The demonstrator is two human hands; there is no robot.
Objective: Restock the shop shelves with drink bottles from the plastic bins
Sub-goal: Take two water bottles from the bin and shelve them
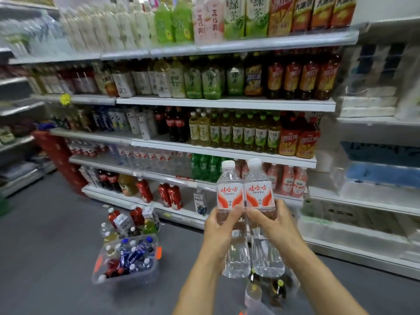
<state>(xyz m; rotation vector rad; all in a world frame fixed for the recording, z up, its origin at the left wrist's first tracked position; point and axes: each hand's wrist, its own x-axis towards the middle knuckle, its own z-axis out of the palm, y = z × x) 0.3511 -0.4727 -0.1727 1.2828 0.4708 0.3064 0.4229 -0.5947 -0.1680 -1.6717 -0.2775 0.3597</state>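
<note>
I hold two clear water bottles with white caps and red-and-white labels upright, side by side and touching, in front of the shelves. My left hand (221,226) grips the left water bottle (229,192) around its middle. My right hand (271,220) grips the right water bottle (258,189) the same way. On the grey floor to the left stands a clear plastic bin (127,273) holding several mixed bottles. A second bin (270,292) with bottles lies low under my arms, mostly hidden.
Tall white shop shelves (227,103) full of tea, cola, water and juice bottles fill the view ahead. A row of similar water bottles (156,158) stands on a lower shelf. Loose bottles and cartons (134,218) sit behind the left bin. Red crates (59,153) stand at the left.
</note>
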